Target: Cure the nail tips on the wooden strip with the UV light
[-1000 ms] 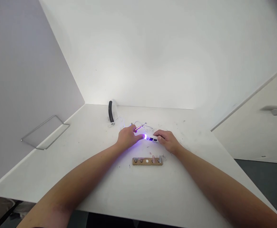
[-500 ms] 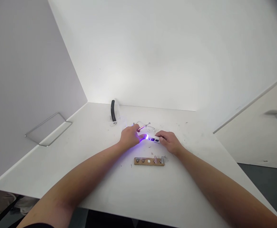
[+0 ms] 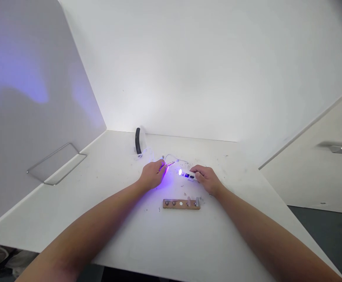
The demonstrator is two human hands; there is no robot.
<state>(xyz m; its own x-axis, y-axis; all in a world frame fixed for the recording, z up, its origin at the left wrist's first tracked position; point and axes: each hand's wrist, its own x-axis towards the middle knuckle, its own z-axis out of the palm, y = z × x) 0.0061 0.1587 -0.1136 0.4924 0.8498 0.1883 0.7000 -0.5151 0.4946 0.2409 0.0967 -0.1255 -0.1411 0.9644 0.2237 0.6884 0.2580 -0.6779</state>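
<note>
My right hand [image 3: 206, 178] is closed round a small white handheld tool [image 3: 188, 174] that lies on the white table [image 3: 130, 231]; its tip glows violet toward the left. My left hand [image 3: 152, 174] is closed on a thin pink metal bit [image 3: 170, 163], a little left of the glowing tip and apart from it. In front of both hands lies a narrow wooden strip [image 3: 181, 203] holding several small metal bits.
A dark curved stand with a white cable [image 3: 137, 141] sits at the back by the wall. A bent wire frame [image 3: 56, 163] is fixed on the left wall. Small specks litter the table. The table's right edge drops to a dark floor [image 3: 329, 235].
My left hand has drawn back from the tool's tip with the thin bit. The violet light now shows freely and spills onto the left wall.
</note>
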